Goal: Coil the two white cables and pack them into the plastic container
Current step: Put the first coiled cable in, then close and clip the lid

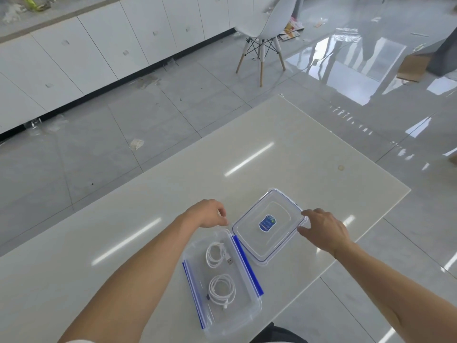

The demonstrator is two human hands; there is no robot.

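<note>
Across the lower and middle frame, a glossy cream-white rectangular tabletop (284, 149), bare over its upper half and along its left side, with its right edge close beside the lid. Beyond it, grey floor tiles and, at upper centre, a white moulded chair on wooden legs (262, 26), well apart from everything on the table.

Bottom centre, lying open: a clear plastic rectangular container with blue clip flaps on both long sides (247, 315). Inside, both coils, apart from each other. Toward its upper end, a smaller white coiled cable with a metal USB plug (214, 254); toward its lower end, a larger white coiled cable (221, 288). Neither touched by any finger.

Just above and right of the container, flat on the table, a clear plastic rectangular lid bearing a blue label (269, 224), its lower left edge just beside the container's right blue flap.

Right hand (324, 231) at the lid's right edge, thumb and fingers spread and hooked around that rim, gripping it lightly. Left hand (207, 214) at the lid's left corner, above the container's upper end, fingers curled inward; whether anything pinched there, cannot tell. Both bare forearms reaching in from the bottom corners.
</note>
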